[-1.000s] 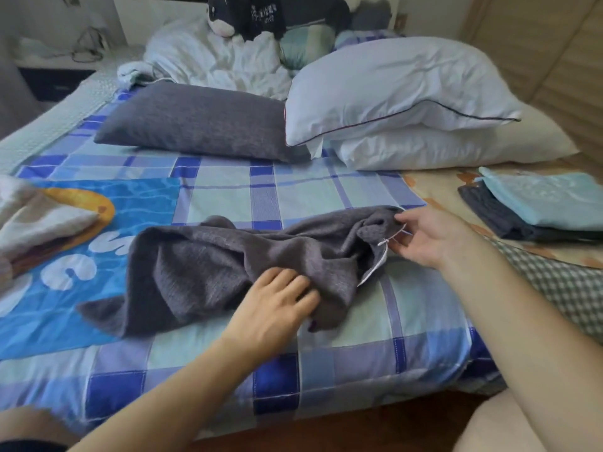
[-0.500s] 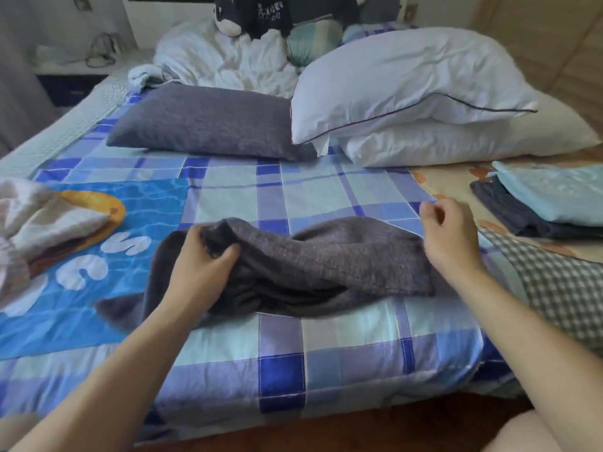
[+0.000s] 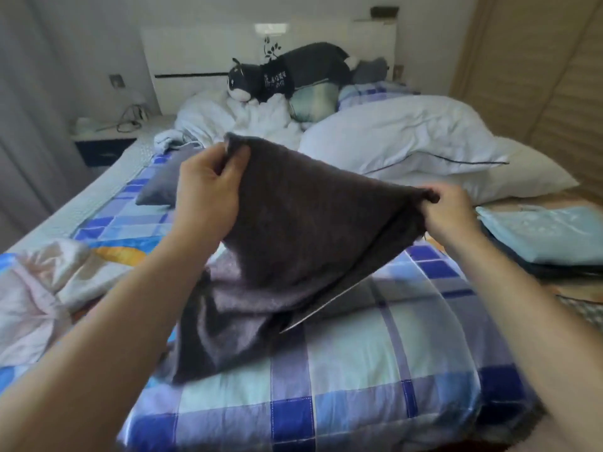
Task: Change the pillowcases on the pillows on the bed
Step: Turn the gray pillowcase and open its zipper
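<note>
At the far left of the frame a pink cloth lies bunched on the checked bed. The grey pillowcase was lying flat a moment ago; now it is lifted up in the middle of the frame. The left hand pinches its top corner. The right hand grips the other corner. I think it is being shaken out, ready to fold or go on a white pillow, upper right.

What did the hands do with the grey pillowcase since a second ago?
The grey pillowcase lay crumpled on the bed; now the left hand and right hand each pinch a corner and have lifted it up, its lower part still trailing on the bed. The white pillows and folded blue cloth stayed put.
</note>
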A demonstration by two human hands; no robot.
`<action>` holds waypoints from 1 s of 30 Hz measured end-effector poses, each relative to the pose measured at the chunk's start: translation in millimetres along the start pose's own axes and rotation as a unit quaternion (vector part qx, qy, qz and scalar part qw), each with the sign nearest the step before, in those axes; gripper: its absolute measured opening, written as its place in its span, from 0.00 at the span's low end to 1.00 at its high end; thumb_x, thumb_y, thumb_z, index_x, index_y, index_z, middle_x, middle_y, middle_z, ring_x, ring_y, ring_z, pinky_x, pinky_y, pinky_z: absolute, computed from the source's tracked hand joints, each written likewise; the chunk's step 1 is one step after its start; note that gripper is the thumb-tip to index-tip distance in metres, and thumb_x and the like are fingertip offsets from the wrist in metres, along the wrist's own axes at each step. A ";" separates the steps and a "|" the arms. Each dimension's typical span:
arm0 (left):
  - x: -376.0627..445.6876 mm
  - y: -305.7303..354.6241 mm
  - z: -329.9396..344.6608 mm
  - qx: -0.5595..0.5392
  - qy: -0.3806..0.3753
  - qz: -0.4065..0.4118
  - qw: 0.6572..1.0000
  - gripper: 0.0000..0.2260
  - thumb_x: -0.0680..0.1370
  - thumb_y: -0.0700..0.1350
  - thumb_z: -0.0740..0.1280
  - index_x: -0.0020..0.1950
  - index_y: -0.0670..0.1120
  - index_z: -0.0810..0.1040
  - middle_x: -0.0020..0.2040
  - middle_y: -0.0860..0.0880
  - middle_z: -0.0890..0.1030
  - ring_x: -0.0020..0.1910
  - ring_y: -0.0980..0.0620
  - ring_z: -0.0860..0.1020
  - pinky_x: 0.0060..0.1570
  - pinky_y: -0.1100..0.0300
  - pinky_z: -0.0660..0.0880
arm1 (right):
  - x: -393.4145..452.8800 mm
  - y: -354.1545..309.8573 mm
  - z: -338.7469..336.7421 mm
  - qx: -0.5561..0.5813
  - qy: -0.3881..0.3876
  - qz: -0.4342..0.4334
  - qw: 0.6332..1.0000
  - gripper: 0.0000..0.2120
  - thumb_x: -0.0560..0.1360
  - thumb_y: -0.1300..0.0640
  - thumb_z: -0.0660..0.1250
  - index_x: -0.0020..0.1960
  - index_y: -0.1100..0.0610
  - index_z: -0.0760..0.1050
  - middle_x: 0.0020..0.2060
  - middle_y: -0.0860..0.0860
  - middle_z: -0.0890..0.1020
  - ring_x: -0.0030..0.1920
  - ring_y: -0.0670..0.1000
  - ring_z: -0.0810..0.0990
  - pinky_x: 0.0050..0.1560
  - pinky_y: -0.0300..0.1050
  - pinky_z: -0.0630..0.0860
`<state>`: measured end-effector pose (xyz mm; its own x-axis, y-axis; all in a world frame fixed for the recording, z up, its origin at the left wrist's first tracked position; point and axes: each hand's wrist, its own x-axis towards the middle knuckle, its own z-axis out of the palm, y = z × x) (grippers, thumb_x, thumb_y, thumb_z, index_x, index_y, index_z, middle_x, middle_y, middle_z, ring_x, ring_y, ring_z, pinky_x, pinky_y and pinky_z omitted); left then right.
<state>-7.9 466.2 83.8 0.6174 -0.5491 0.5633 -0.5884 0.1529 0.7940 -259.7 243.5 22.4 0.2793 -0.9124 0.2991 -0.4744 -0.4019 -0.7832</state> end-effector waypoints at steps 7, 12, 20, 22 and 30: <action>217.7 152.7 -99.7 0.024 0.128 0.058 0.990 0.17 0.75 0.58 0.68 0.44 0.44 0.83 0.38 0.49 0.79 0.41 0.52 0.76 0.41 0.53 0.74 | 88.0 -237.0 -99.0 0.052 0.225 -0.204 0.951 0.11 0.78 0.49 0.64 0.44 0.54 0.79 0.43 0.58 0.82 0.45 0.60 0.79 0.43 0.53 0.72; 224.6 175.6 -155.0 0.275 0.132 0.005 0.952 0.17 0.81 0.56 0.64 0.53 0.45 0.85 0.49 0.38 0.83 0.50 0.38 0.82 0.50 0.48 0.78 | 65.8 -316.2 -122.8 -0.066 -0.195 -0.187 0.961 0.08 0.83 0.58 0.62 0.48 0.54 0.79 0.40 0.52 0.81 0.39 0.52 0.80 0.32 0.41 0.75; 234.6 176.4 -188.3 -0.001 0.093 -0.176 0.980 0.13 0.87 0.49 0.54 0.62 0.41 0.71 0.58 0.39 0.78 0.52 0.41 0.81 0.48 0.38 0.80 | 51.9 -350.4 -100.3 0.202 -0.251 -0.126 0.938 0.07 0.84 0.59 0.60 0.52 0.58 0.76 0.35 0.54 0.81 0.31 0.50 0.81 0.32 0.46 0.82; 242.0 173.1 -185.0 0.066 0.076 -0.192 0.976 0.16 0.87 0.51 0.54 0.69 0.43 0.69 0.62 0.43 0.77 0.58 0.40 0.77 0.54 0.29 0.75 | 45.5 -337.9 -89.9 0.272 -0.252 -0.084 0.925 0.07 0.84 0.61 0.59 0.51 0.59 0.75 0.33 0.55 0.81 0.31 0.53 0.83 0.35 0.49 0.83; 220.2 71.1 44.0 0.129 -0.157 -0.041 0.978 0.34 0.79 0.54 0.67 0.82 0.50 0.58 0.77 0.43 0.66 0.74 0.42 0.67 0.74 0.46 0.67 | -13.2 -145.6 -24.7 0.355 -0.163 0.151 0.908 0.08 0.81 0.66 0.58 0.47 0.61 0.73 0.34 0.59 0.79 0.29 0.56 0.81 0.33 0.51 0.83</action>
<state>63.2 320.0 254.2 0.5009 -0.7827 0.3694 -0.6808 -0.0928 0.7266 -215.0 312.1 146.0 0.5124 -0.8555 -0.0750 0.0542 0.1194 -0.9914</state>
